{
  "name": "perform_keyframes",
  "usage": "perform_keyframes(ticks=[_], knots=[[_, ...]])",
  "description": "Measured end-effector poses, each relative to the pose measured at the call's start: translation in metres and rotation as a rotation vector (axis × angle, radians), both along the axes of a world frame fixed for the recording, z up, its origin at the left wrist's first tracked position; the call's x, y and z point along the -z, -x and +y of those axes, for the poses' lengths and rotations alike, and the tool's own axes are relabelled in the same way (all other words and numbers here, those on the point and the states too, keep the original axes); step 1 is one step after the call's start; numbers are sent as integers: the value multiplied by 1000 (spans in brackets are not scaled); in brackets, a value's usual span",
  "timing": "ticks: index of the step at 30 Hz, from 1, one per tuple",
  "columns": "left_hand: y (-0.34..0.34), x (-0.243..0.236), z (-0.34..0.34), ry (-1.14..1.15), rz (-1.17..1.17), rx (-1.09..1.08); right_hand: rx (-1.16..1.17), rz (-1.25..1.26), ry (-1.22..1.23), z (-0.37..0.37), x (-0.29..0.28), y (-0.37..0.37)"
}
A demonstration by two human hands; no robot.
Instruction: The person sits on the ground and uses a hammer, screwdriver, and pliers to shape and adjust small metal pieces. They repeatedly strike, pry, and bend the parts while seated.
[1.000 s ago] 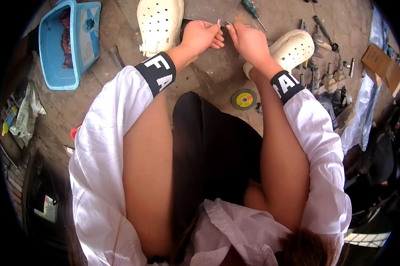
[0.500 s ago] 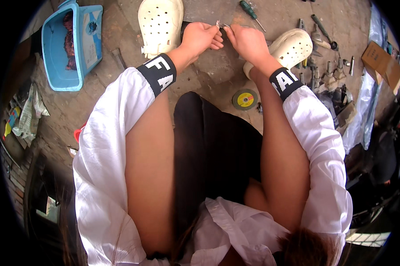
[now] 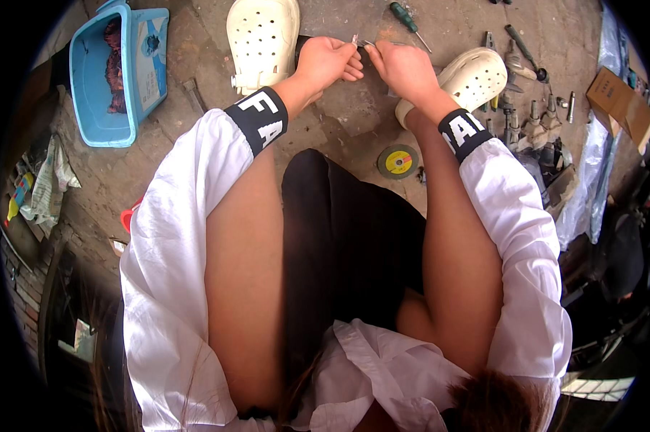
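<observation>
My left hand [image 3: 328, 59] is closed in a pinch between my two cream clogs, holding a small pale piece [image 3: 354, 40] whose kind I cannot make out. Close beside it, my right hand [image 3: 402, 66] is also closed, thumb forward, on a thin metal piece [image 3: 369, 44] that points toward the left hand's piece. The fingertips of the two hands are a small gap apart. Whether the two pieces touch is too small to tell. Just beyond the right hand, a green-handled screwdriver [image 3: 404, 17] lies on the ground.
A blue plastic basket [image 3: 128, 93] with dark reddish coils stands at the left. A round grinding disc [image 3: 397, 162] lies between my legs. At right are a black-handled tool [image 3: 524, 47], several metal fittings [image 3: 536, 122], plastic sheeting and an opened cardboard box [image 3: 620, 108].
Both hands keep nearly the same place and grip. The view has shifted very slightly; nothing was plainly taken up or let go.
</observation>
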State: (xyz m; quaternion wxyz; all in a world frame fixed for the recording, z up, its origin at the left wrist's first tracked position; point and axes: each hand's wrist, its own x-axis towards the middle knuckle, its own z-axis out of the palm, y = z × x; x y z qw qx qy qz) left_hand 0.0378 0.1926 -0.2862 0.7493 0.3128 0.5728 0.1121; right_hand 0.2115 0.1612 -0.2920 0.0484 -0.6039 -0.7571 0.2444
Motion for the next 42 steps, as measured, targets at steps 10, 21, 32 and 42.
perform_keyframes(ticks=[10,21,32,42], knots=[[2,-3,4,-29,10,39,57,-16,44,1,-3,5],[2,-1,1,-6,5,32,60,8,52,-4,-5,5],[2,-2,3,0,2,37,33,-12,55,2,-5,0],[3,-4,4,4,4,44,50,17,19,1,-5,2]])
